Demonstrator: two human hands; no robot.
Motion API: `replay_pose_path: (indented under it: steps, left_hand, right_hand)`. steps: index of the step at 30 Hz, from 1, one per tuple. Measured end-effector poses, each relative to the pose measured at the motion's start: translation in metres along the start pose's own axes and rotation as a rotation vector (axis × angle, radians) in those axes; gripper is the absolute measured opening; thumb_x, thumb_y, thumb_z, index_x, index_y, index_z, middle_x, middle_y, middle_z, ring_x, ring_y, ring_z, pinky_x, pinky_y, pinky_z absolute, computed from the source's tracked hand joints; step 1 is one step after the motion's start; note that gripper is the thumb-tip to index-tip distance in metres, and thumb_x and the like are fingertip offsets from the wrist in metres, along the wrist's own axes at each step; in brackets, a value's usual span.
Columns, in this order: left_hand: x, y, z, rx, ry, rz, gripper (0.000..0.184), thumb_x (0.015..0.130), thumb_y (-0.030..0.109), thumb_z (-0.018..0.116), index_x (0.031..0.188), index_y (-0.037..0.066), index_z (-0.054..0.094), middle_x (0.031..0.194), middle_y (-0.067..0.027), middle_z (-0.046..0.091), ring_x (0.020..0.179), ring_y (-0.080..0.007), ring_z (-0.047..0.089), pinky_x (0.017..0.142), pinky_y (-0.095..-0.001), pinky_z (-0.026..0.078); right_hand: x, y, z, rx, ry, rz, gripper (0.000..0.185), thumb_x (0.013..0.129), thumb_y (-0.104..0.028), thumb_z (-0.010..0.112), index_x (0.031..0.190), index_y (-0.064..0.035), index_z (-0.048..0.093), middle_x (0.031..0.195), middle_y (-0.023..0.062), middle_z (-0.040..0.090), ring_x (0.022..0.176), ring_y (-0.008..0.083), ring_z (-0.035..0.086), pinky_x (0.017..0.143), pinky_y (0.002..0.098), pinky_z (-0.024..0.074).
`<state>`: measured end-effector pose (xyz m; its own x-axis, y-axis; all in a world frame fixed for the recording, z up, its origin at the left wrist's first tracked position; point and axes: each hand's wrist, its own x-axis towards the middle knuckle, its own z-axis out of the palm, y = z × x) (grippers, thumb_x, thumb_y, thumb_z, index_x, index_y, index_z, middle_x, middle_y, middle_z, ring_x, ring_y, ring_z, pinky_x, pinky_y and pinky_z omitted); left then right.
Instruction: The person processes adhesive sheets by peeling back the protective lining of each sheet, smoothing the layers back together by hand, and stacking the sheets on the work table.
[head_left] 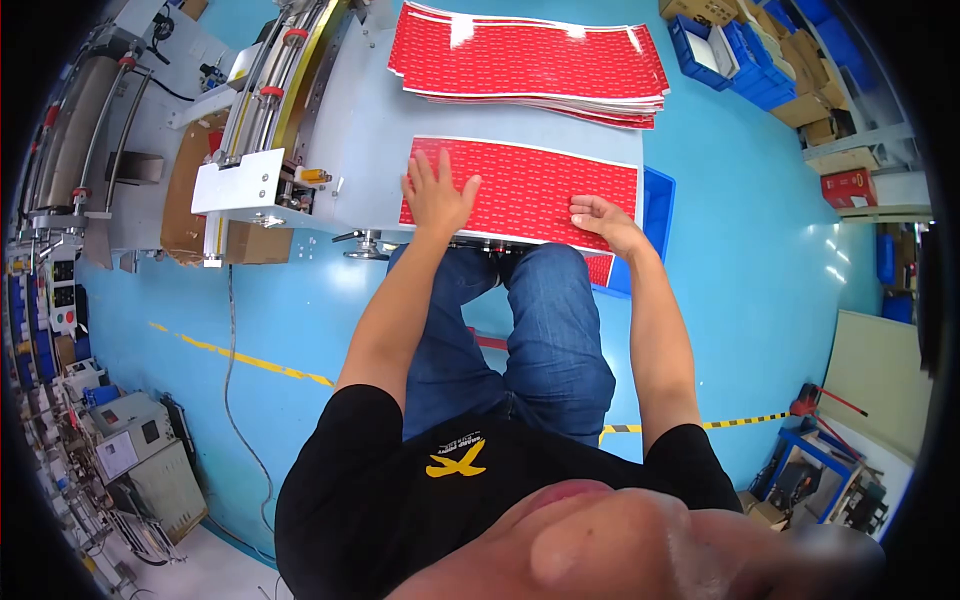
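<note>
A red printed sheet [520,195] with a pale edge lies flat on the grey worktable [365,125], right in front of me. My left hand [438,196] rests on its left part, fingers spread and pointing away from me. Over the sheet's right end is my right hand [608,222], its fingers stretched out to the left and nothing visibly gripped. Farther back on the table sits a stack of similar red sheets [525,60], glossy and slightly uneven at the edges.
Left of the table stands a roller machine [270,110] with a white end plate. A blue bin [657,215] sits below the table's right side, with red material [600,268] showing near my knee. Blue crates [700,50] and cartons line the right. A cable [232,360] crosses the floor.
</note>
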<state>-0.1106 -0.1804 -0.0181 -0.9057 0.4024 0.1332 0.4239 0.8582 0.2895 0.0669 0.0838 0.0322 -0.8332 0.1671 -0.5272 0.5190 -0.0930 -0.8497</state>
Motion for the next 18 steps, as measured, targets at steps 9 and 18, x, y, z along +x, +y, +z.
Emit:
replay_pose_path:
  steps: [9, 18]
  left_hand:
    - [0.018, -0.026, -0.003, 0.076, 0.004, -0.198, 0.085, 0.095, 0.06, 0.044, 0.152, 0.0, 0.026, 0.156, -0.0349, 0.015, 0.148, -0.0447, 0.01, 0.118, -0.0581, 0.005]
    - [-0.029, 0.139, -0.008, -0.615, -0.156, 0.597, 0.023, 0.084, 0.02, 0.068, 0.096, 0.001, 0.07, 0.1, -0.0179, 0.069, 0.099, -0.0361, 0.064, 0.09, -0.0445, 0.05]
  right_hand:
    - [-0.017, 0.003, 0.006, 0.013, 0.197, -0.159, 0.044, 0.09, -0.018, 0.072, 0.127, 0.0006, 0.058, 0.112, 0.0095, 0.066, 0.106, 0.0163, 0.062, 0.095, 0.0289, 0.0477]
    - [-0.085, 0.098, -0.017, -0.01, 0.732, -0.177, 0.024, 0.09, -0.019, 0.07, 0.105, 0.0001, 0.069, 0.087, 0.0028, 0.067, 0.079, 0.0087, 0.058, 0.07, 0.0266, 0.048]
